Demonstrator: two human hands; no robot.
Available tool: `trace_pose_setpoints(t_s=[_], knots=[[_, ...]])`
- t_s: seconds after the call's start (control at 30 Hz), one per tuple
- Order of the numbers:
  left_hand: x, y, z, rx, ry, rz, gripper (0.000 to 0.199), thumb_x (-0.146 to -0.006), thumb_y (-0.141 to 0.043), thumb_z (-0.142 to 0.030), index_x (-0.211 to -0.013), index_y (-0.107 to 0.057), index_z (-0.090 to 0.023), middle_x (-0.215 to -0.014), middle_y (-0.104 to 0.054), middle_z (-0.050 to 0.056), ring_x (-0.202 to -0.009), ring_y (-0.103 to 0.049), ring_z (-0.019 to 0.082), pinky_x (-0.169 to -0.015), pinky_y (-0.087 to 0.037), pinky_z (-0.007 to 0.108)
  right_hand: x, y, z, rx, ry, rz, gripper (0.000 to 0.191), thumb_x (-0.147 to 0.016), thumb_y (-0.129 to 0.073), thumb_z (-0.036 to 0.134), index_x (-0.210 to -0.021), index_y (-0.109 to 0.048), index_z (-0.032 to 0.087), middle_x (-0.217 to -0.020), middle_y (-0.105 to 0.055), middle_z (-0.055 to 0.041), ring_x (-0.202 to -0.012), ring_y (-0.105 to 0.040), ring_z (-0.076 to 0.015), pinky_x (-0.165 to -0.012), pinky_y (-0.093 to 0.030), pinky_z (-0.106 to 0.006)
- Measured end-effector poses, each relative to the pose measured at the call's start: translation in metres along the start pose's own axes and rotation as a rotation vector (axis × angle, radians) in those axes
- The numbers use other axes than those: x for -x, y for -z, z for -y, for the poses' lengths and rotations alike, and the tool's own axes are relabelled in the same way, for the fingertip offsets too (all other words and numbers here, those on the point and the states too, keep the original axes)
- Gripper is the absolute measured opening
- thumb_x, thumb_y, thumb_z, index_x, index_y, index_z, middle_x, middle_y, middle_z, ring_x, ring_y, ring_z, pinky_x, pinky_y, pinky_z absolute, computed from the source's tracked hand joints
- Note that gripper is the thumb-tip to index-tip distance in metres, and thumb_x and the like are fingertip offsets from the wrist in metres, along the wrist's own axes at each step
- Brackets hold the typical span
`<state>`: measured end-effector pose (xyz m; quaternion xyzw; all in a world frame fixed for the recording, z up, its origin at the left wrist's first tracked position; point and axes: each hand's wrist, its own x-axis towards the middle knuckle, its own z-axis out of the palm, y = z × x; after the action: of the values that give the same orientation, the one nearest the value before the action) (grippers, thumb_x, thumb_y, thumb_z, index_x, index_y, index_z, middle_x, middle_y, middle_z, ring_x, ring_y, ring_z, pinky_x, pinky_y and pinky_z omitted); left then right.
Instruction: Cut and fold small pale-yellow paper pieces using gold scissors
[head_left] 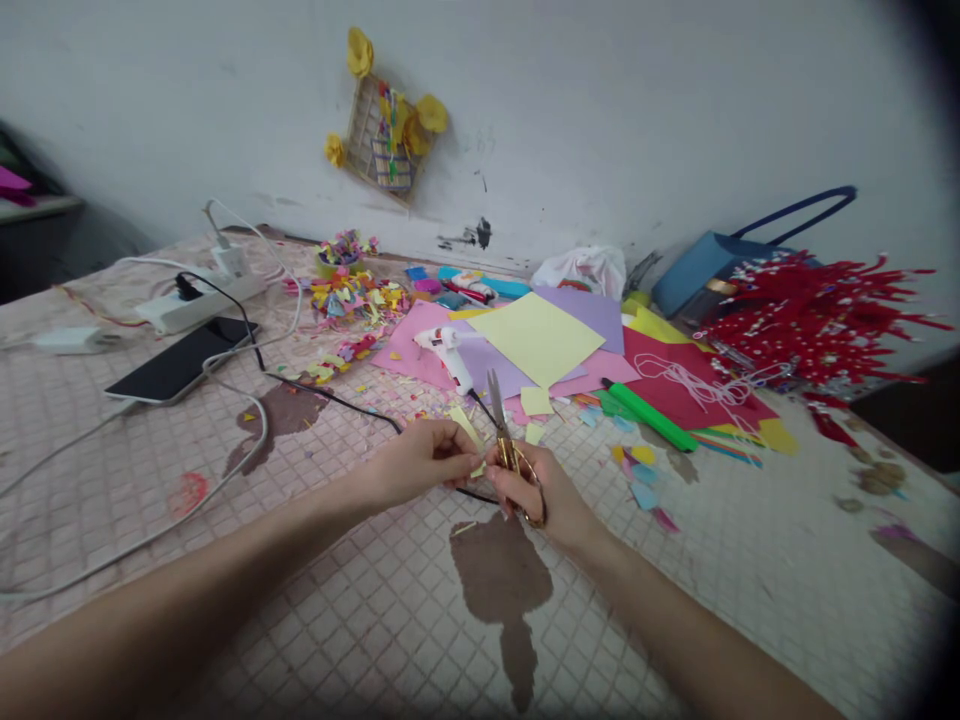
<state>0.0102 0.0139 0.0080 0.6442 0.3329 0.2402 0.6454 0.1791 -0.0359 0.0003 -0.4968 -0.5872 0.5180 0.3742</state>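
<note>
My left hand [427, 462] is closed in a pinch at the middle of the table. A narrow pale yellow paper strip [466, 425] shows at its fingertips, its lower end partly hidden by them. Close beside it, my right hand [544, 495] grips scissors [506, 440] by their gold-coloured handles, the blades pointing away from me. The fingertips of both hands nearly meet. Just beyond lie a small pale yellow paper square [536, 401] and a white glue gun [448, 358] resting on coloured paper. The glue gun's black cord [480, 496] passes beneath my hands.
Sheets of yellow [540, 335], purple and red paper cover the back, with a green marker [652, 418] and white string [697, 385]. Red fuzzy stems [810, 310] stand right. Left are a tablet [184, 360], power strip [199, 305], cables and a heap of paper scraps [356, 295].
</note>
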Motion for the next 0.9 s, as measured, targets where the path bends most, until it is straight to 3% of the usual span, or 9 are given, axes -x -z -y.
trace_pose_setpoints(t_s=[0.23, 0.43, 0.63, 0.9], knots=[[-0.0003, 0.0022, 0.0018, 0.022, 0.040, 0.034, 0.020, -0.074, -0.060, -0.031, -0.072, -0.053, -0.011, -0.061, -0.056, -0.001, -0.054, -0.052, 0.007, -0.055, -0.042, 0.022, -0.0011, 0.0024, -0.0030, -0.028, 0.053, -0.048, 0.019, -0.080, -0.050, 0.035, -0.074, -0.052, 0.017, -0.049, -0.042, 0.0062, -0.042, -0.042, -0.0079, -0.042, -0.033, -0.019], [-0.0005, 0.0020, 0.0023, 0.041, 0.028, 0.006, 0.022, -0.073, -0.061, -0.032, -0.072, -0.054, -0.011, -0.059, -0.054, -0.002, -0.053, -0.050, 0.006, -0.053, -0.041, 0.021, -0.0012, 0.0018, -0.0046, -0.025, 0.010, 0.003, 0.020, -0.078, -0.053, 0.037, -0.075, -0.052, 0.017, -0.048, -0.042, 0.0067, -0.041, -0.040, -0.0078, -0.041, -0.034, -0.019], [0.0000, 0.0039, 0.0008, 0.084, 0.072, 0.080, 0.020, -0.070, -0.064, -0.030, -0.076, -0.057, -0.012, -0.064, -0.059, -0.001, -0.054, -0.053, 0.007, -0.055, -0.042, 0.022, -0.0003, 0.0022, -0.0029, 0.026, 0.010, -0.013, 0.020, -0.080, -0.051, 0.036, -0.075, -0.052, 0.017, -0.046, -0.044, 0.0063, -0.041, -0.041, -0.0081, -0.042, -0.032, -0.019], [-0.0042, 0.0082, 0.0038, 0.315, 0.054, -0.121, 0.023, -0.072, -0.064, -0.032, -0.075, -0.053, -0.012, -0.070, -0.062, 0.002, -0.056, -0.055, 0.007, -0.057, -0.043, 0.022, 0.0054, -0.0005, 0.0037, -0.003, 0.034, -0.056, 0.033, -0.086, -0.040, 0.046, -0.073, -0.050, 0.017, -0.049, -0.038, 0.0065, -0.040, -0.038, -0.0073, -0.042, -0.029, -0.020]])
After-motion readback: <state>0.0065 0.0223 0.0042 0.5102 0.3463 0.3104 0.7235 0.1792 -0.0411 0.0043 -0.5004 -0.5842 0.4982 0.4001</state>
